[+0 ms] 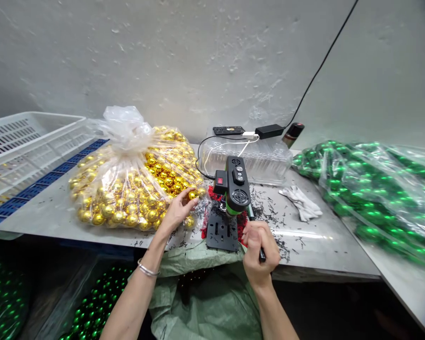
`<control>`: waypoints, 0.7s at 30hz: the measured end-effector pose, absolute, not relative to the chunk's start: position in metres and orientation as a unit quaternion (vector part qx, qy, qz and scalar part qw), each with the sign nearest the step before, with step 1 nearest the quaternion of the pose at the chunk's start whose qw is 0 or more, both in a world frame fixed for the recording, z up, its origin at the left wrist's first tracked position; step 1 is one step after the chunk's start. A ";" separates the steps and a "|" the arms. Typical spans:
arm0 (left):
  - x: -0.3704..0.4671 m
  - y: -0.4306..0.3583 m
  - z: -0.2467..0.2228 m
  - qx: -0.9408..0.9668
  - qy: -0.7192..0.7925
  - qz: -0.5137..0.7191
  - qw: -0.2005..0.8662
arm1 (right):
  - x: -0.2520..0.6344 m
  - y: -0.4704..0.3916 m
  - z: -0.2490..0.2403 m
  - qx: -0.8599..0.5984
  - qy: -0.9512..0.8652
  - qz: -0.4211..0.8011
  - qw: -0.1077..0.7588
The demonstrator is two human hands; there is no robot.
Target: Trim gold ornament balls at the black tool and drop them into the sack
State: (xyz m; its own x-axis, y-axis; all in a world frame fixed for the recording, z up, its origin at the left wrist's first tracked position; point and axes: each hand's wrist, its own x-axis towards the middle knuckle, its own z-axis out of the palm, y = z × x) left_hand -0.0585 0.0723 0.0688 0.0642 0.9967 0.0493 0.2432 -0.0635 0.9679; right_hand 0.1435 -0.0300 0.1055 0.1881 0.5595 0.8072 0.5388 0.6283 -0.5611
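Head view, gold ball [192,194], in left hand [178,210]

At nine o'clock, the balls [108,210] were shiny gold and the basket [35,146] white with slotted rows. At three, other balls [371,174] were bright green. The machine [239,177] was black, the sack [212,302] at six pale green.

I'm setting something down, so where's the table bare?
The table is mostly bare between the white gloves and its front edge, bar a few black scraps. Another patch lies between the blue crate and the bag of gold balls. It's crowded around the black machine, with thicker scraps and the right hand.
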 end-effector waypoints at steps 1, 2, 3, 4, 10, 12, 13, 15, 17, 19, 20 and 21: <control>-0.057 0.065 0.070 0.539 0.496 0.449 0.512 | 0.143 -0.030 0.106 -0.432 -0.636 0.006 0.639; -0.055 0.058 0.070 0.491 0.466 0.457 0.577 | 0.143 -0.030 0.107 -0.432 -0.635 0.005 0.640; -0.052 0.051 0.069 0.448 0.440 0.460 0.628 | 0.143 -0.030 0.108 -0.433 -0.635 0.003 0.640; -0.048 0.044 0.066 0.409 0.423 0.462 0.664 | 0.143 -0.029 0.109 -0.434 -0.635 0.002 0.639; -0.013 0.020 0.044 0.348 0.462 0.475 0.663 | 0.144 -0.030 0.110 -0.437 -0.643 -0.003 0.629; -0.003 0.018 0.040 0.358 0.489 0.466 0.645 | 0.145 -0.030 0.109 -0.438 -0.647 -0.005 0.624; 0.000 0.018 0.040 0.354 0.495 0.459 0.647 | 0.145 -0.030 0.109 -0.437 -0.649 -0.006 0.623; 0.004 0.017 0.041 0.321 0.494 0.447 0.673 | 0.146 -0.030 0.109 -0.435 -0.650 -0.007 0.623; 0.004 0.017 0.043 0.263 0.477 0.453 0.706 | 0.146 -0.030 0.108 -0.434 -0.648 -0.007 0.626; 0.004 0.016 0.045 0.211 0.449 0.477 0.726 | 0.145 -0.030 0.108 -0.431 -0.648 -0.008 0.628; 0.003 0.016 0.046 0.196 0.435 0.488 0.731 | 0.145 -0.030 0.108 -0.430 -0.648 -0.008 0.629; 0.002 0.016 0.047 0.187 0.423 0.496 0.735 | 0.145 -0.030 0.108 -0.429 -0.649 -0.008 0.629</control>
